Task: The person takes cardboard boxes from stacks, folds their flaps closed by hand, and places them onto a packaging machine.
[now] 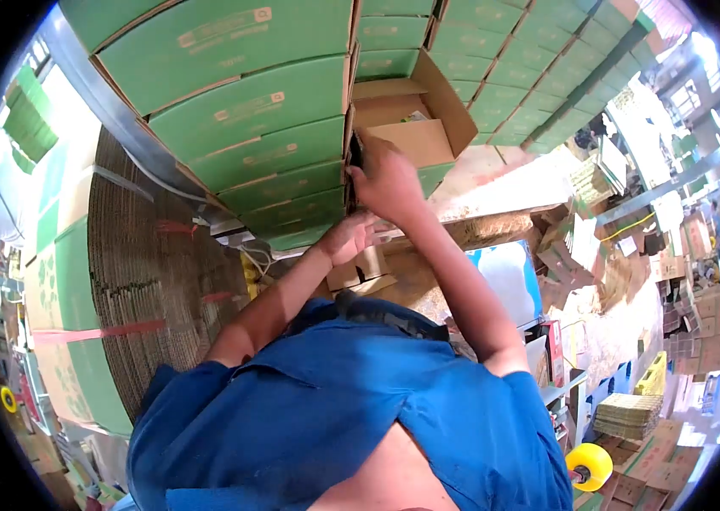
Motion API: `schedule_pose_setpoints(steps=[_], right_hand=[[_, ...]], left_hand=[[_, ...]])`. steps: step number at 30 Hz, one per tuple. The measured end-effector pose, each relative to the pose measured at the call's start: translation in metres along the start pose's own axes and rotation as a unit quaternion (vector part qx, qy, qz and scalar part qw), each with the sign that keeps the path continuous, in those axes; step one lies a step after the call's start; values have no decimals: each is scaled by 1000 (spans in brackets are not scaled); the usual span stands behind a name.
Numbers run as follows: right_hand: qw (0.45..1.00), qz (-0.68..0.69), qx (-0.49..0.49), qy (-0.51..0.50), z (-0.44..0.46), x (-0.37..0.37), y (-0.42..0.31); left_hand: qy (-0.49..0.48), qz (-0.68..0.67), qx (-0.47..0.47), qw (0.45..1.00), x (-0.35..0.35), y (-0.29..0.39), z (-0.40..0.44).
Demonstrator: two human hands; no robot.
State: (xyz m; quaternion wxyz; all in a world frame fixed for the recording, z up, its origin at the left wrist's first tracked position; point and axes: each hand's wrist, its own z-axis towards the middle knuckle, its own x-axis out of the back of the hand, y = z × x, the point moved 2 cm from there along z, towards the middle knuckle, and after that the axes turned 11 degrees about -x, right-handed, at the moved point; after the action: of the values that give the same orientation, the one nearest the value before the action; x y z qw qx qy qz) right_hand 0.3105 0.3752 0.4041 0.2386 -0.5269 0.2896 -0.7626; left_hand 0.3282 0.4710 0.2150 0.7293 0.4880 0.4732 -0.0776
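My right hand (387, 177) is at the near left edge of an open cardboard box (415, 140), next to the tall stack of green boxes (275, 149). Its fingers bend around something dark in the narrow gap there, too hidden to name. Just below it, my left hand (349, 238) is palm up with its fingers apart, and nothing shows in it. The open box has its flaps raised, and a small green and white item (415, 117) shows inside.
Flattened cardboard sheets (143, 272) stand bundled with straps at the left. More green boxes (496, 68) rise behind the open box. A small open carton (364, 271) lies below my hands. A blue and white package (504, 281) sits right of my right forearm.
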Motion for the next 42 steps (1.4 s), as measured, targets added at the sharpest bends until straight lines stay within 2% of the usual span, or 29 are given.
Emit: schedule_pose_setpoints(steps=[2, 4, 5, 6, 8, 9, 10, 12, 13, 14, 16, 18, 19, 22, 23, 25, 26, 27, 29, 30, 31, 32, 33, 36, 37, 38, 40, 41, 42], right_hand=[[998, -16, -52, -43, 12, -3, 7], [991, 47, -21, -120, 12, 0, 13], [982, 137, 44, -121, 21, -9, 41], [982, 137, 43, -119, 21, -5, 37], [977, 170, -17, -130, 22, 6, 32], [994, 65, 9, -83, 23, 7, 28], [995, 66, 6, -77, 22, 5, 24], [995, -92, -45, -6, 22, -3, 16], [992, -119, -12, 37, 31, -27, 35], [991, -103, -5, 79, 29, -32, 33], [992, -109, -70, -4, 34, -32, 23], [995, -69, -71, 26, 27, -19, 15], [996, -37, -65, 45, 21, -7, 7], [993, 36, -97, 62, -12, 41, -14], [992, 37, -103, 66, -26, 53, -15], [984, 138, -77, 82, -61, 78, -13], [982, 132, 2, 136, -83, 96, -15], [986, 140, 25, 87, -108, 122, -12], [986, 145, 47, 66, -154, 155, 11], [981, 174, 58, 63, -179, 172, 12], [980, 184, 30, 75, -204, 183, 22], [978, 193, 12, 81, -223, 195, 30], [979, 193, -31, 64, -245, 203, 44], [978, 108, -123, 127, -292, 197, 103], [968, 141, -174, 117, -302, 185, 135], [955, 139, -205, 166, -317, 167, 173], [952, 118, -221, 178, -337, 165, 210], [948, 73, -249, 183, -342, 161, 229], [943, 31, -275, 182, -349, 156, 251]], left_hand=[[-7, -8, -10, 1000, -1, 6, -1], [-15, -43, -29, 999, -7, 12, -5], [4, -15, -7, 1000, -7, 14, -6], [3, -15, -5, 1000, -8, 15, -6], [11, -34, 1, 999, -12, 18, -2], [5, -31, 5, 1000, -14, 21, 1], [15, -32, 12, 999, -16, 22, 3], [19, -28, 30, 999, -21, 22, 3], [48, -35, 25, 998, -23, 22, 4], [79, -41, 21, 996, -24, 22, 4], [32, -46, 20, 998, -25, 22, 5], [52, -100, 9, 994, -28, 24, 1], [115, -125, 34, 985, -30, 24, 2], [83, -191, 11, 978, -48, 27, -3], [114, -129, -45, 984, -63, 32, -7], [114, -120, -16, 986, -53, 31, -11], [110, -113, 14, 987, -47, 28, -9], [35, 236, -62, 969, -44, 28, -16], [-121, 517, -131, 837, -73, 6, -13], [-137, 335, -55, 930, -99, -3, -13], [-132, 145, 34, 980, -123, -10, -9], [-108, -44, 122, 986, -137, -24, -1], [-128, -56, 150, 979, -136, -47, 9], [-239, -57, 189, 951, -95, -130, 47], [-202, -62, 222, 952, -64, -172, 64], [-153, -83, 260, 950, -57, -204, 74], [-71, -118, 327, 935, -52, -265, 89], [-55, -127, 350, 927, -47, -293, 95], [-95, -131, 364, 917, -36, -324, 102]])
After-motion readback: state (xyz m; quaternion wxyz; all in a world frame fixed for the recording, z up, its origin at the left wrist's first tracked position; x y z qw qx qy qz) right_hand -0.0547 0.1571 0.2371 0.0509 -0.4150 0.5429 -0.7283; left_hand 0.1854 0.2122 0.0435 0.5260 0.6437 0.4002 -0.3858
